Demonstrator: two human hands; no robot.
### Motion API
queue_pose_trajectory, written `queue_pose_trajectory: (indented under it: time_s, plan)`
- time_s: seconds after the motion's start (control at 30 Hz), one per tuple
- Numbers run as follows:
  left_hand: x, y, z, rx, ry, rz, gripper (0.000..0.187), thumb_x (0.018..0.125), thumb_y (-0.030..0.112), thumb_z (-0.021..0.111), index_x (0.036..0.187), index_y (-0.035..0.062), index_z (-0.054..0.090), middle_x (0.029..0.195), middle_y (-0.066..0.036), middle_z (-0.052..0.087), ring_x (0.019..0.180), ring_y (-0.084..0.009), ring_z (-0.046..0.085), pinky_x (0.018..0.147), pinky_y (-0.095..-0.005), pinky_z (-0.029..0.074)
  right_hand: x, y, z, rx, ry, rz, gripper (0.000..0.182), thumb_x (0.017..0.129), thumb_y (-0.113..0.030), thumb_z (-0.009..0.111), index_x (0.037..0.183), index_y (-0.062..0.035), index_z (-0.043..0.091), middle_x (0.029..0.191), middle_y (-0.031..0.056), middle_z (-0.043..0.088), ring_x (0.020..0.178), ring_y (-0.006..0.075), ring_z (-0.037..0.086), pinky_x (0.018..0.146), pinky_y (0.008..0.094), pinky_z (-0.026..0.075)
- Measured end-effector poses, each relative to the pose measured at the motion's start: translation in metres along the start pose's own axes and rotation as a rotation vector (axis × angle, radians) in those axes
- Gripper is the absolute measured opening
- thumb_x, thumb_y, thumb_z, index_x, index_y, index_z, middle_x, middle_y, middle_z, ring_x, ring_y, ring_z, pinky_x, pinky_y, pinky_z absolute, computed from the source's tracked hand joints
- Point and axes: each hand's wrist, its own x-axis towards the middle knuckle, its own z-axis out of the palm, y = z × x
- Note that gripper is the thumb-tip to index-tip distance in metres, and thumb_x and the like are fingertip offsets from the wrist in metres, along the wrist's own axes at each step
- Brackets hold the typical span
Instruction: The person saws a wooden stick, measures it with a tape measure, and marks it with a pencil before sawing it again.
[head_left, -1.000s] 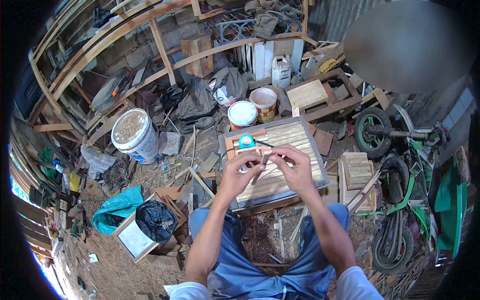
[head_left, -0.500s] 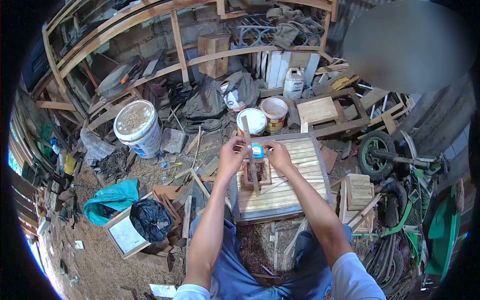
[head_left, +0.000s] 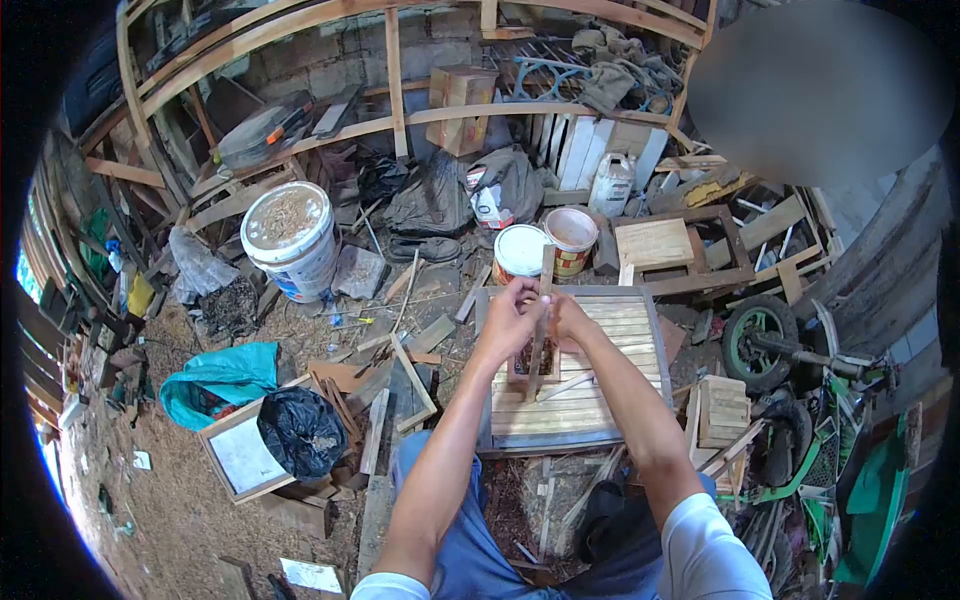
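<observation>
Pinching the slim wooden strip (head_left: pixel 539 345) in the left hand (head_left: pixel 512 318) with narrowed fingers, above the slatted wooden panel (head_left: pixel 612 415)! Just brought the right hand (head_left: pixel 572 322) in beside it, putting 2 hands at 1 strip. Cannot tell the right fingers' grip.

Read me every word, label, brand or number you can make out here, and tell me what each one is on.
No text is clear enough to quote.
Big white bucket: side markings, too blurred to read.
White jug: markings, too small to read.
Red-and-white container: printing, too blurred to read.
Wooden strip at the hands: no lettering that I can see.
</observation>
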Motion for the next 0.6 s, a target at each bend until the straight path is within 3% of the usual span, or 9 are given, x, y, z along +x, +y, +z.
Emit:
queue_pose_trajectory:
  time_s: [0.03,0.1,0.17,0.2,0.33,0.43,0.47,0.6]
  plan:
    - [-0.001,0.002,0.001,-0.02,0.002,0.009,0.021,0.09,0.008,0.06,0.107,-0.0013,0.054,0.089,-0.008,0.066,0.073,-0.0098,0.062,0.063,-0.0232,0.048,-0.004,-0.004,-0.005,0.079,-0.01,-0.029,0.036,0.076,-0.018,0.07,0.108,-0.0035,0.062,0.099,0.024,0.064,0.096,0.0413,0.06,0.085,0.0449,0.049]
    - [-0.004,0.004,0.003,-0.065,0.007,0.026,0.02,0.09,0.007,0.06,0.108,-0.0015,0.054,0.089,-0.008,0.066,0.077,-0.0109,0.063,0.066,-0.0245,0.05,-0.01,-0.018,-0.02,-0.219,0.022,-0.073,0.043,0.074,-0.014,0.072,0.11,0.0008,0.053,0.096,0.0244,0.062,0.094,0.0443,0.059,0.082,0.0443,0.049]
    - [-0.008,0.005,0.003,-0.02,0.025,0.036,0.02,0.09,0.007,0.06,0.107,-0.0019,0.054,0.09,-0.009,0.067,0.081,-0.0123,0.065,0.069,-0.0254,0.051,-0.025,-0.08,-0.059,-0.143,0.055,0.169,0.048,0.073,-0.012,0.073,0.112,0.002,0.049,0.095,0.0253,0.062,0.093,0.0458,0.058,0.082,0.0444,0.048]
    - [-0.008,0.005,0.004,-0.001,0.03,0.046,0.02,0.09,0.007,0.06,0.107,-0.002,0.054,0.09,-0.009,0.067,0.083,-0.013,0.065,0.071,-0.0259,0.051,-0.028,-0.084,-0.067,-0.24,0.152,0.179,0.058,0.075,-0.009,0.072,0.123,-0.0008,0.041,0.093,0.0232,0.063,0.091,0.0379,0.062,0.073,0.0424,0.051]
    - [-0.009,-0.003,0.013,0.03,-0.029,0.1,0.022,0.09,0.01,0.06,0.108,-0.0012,0.056,0.093,-0.011,0.069,0.084,-0.0152,0.066,0.074,-0.0292,0.051,-0.073,-0.116,-0.122,0.537,0.367,0.465,0.063,0.082,-0.003,0.064,0.135,-0.006,0.031,0.097,0.0143,0.061,0.09,0.0201,0.062,0.059,0.0351,0.056]
    - [-0.011,-0.012,0.028,0.052,-0.268,0.043,0.025,0.092,0.009,0.059,0.114,-0.0019,0.056,0.1,-0.011,0.068,0.093,-0.0163,0.066,0.079,-0.0294,0.052,-0.117,-0.128,-0.149,0.864,0.501,0.485,0.06,0.082,0.0,0.061,0.135,-0.0067,0.033,0.102,0.0128,0.06,0.092,0.0236,0.062,0.064,0.0356,0.058]
    - [-0.013,-0.016,0.036,0.174,-0.295,0.111,0.024,0.093,0.009,0.058,0.114,-0.0008,0.056,0.1,-0.01,0.068,0.091,-0.0164,0.067,0.078,-0.0307,0.053,-0.132,-0.132,-0.158,0.999,0.516,0.517,0.051,0.083,0.0,0.061,0.13,-0.0054,0.042,0.104,0.0114,0.062,0.095,0.0221,0.062,0.07,0.0355,0.057]
    - [-0.027,-0.01,0.07,0.101,-0.331,0.095,0.023,0.092,0.009,0.058,0.115,0.0016,0.056,0.097,-0.009,0.068,0.082,-0.0154,0.066,0.073,-0.0305,0.052,-0.185,-0.14,-0.173,1.215,0.57,0.564,0.036,0.084,-0.004,0.065,0.119,-0.0032,0.055,0.105,0.0089,0.063,0.093,0.0178,0.062,0.083,0.0353,0.05]
